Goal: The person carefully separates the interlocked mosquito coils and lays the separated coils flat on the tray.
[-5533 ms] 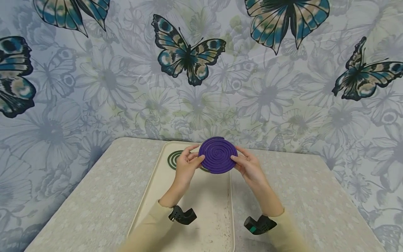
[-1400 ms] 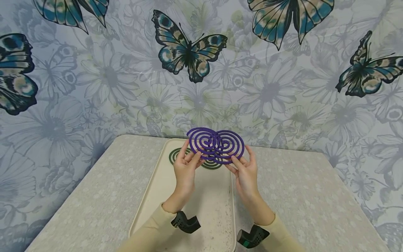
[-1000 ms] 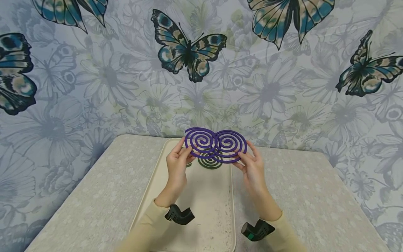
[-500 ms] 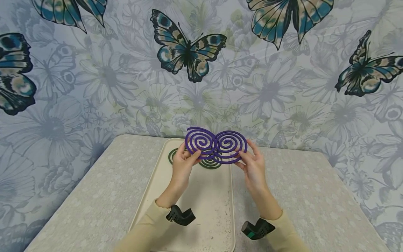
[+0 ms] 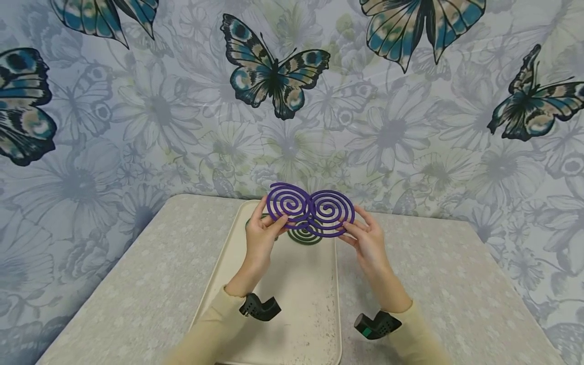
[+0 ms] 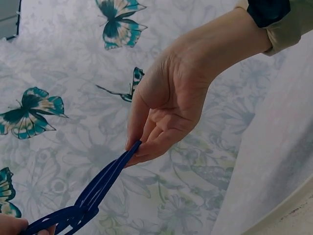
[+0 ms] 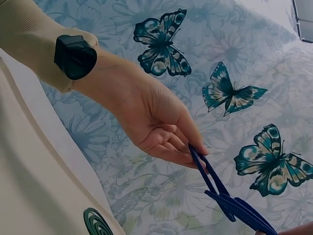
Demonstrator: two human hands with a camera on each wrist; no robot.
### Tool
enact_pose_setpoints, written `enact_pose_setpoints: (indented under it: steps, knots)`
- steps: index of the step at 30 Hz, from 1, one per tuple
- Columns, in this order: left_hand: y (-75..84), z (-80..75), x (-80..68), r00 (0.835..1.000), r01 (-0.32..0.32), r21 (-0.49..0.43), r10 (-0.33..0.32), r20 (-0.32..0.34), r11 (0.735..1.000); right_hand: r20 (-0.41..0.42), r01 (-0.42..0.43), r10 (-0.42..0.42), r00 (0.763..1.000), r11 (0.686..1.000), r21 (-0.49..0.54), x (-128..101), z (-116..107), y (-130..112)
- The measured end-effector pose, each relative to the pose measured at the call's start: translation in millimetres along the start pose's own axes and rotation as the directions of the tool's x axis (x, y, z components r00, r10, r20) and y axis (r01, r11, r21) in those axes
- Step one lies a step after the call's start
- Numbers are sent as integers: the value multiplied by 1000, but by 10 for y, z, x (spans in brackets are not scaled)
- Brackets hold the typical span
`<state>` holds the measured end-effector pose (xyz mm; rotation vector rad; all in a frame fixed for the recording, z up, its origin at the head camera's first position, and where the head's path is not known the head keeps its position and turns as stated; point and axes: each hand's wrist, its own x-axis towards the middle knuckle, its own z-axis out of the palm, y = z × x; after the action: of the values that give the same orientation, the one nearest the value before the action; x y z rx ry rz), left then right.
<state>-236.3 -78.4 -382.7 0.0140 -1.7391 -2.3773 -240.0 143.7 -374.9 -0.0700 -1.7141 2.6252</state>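
Note:
Two purple mosquito coils (image 5: 290, 205) are held up over the tray's far end, side by side and overlapping at their inner edges. My left hand (image 5: 261, 238) pinches the left coil's outer ring between thumb and fingers. The other coil (image 5: 327, 209) is pinched the same way at its right edge by my right hand (image 5: 370, 241). Seen edge-on in the right wrist view, the coils (image 7: 239, 208) cross each other and look blue. Below and behind them a green mosquito coil (image 5: 305, 243) lies on the tray; another is mostly hidden behind my left hand.
The cream tray (image 5: 301, 304), scuffed along its right side, lies lengthwise on a table with a grey patterned cover (image 5: 429, 274). A butterfly-print cloth (image 5: 388, 137) rises right behind the table. Each wrist wears a black camera (image 5: 260, 307).
Several seconds ago the purple coils were one tightly nested disc; they have been drawn apart sideways into two open spirals. Over the last second the hands have shifted only slightly.

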Motion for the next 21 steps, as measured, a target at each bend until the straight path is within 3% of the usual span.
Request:
enact_pose_setpoints:
  steps: [8, 17, 21]
  knots:
    - [-34, -185, 55, 999, 22, 60, -24, 27, 998, 47, -23, 27, 999, 996, -90, 25, -98, -3]
    - [-80, -480, 54, 994, 106, 113, -109, 21, 988, 83, -37, 52, 995, 984, -173, 28, -229, 39]
    - [-106, -626, 64, 989, 135, 179, -144, 36, 975, 80, -41, 57, 995, 981, -191, 29, -286, 57]
